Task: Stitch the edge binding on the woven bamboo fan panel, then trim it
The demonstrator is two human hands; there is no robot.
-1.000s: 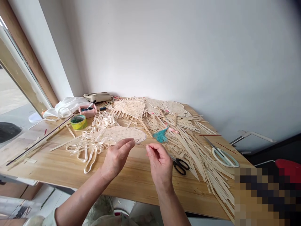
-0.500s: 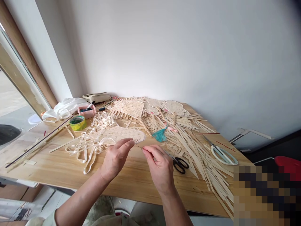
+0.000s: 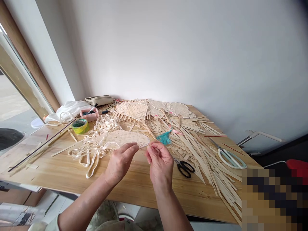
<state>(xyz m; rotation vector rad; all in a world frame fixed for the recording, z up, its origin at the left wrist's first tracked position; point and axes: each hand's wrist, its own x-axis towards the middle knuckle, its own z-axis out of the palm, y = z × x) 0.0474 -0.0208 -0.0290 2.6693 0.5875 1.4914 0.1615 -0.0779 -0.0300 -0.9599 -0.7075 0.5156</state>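
A pale woven fan piece lies on the wooden table in front of me. My left hand rests with its fingers pressed together on the fan's near right edge. My right hand is pinched close beside it, at the fan's right tip. A thin dark thread shows between the two hands; what the right fingers hold is too small to name. Loose pale ribbon strips trail off the fan to the left.
Black scissors lie just right of my right hand, white-handled scissors further right. A teal tassel, several woven fans and a heap of bamboo strips fill the back and right. A green tape roll and pink box sit left.
My right hand has moved left and up towards my left hand, closing the gap at the fan's tip. My left hand has stayed on the fan's edge.
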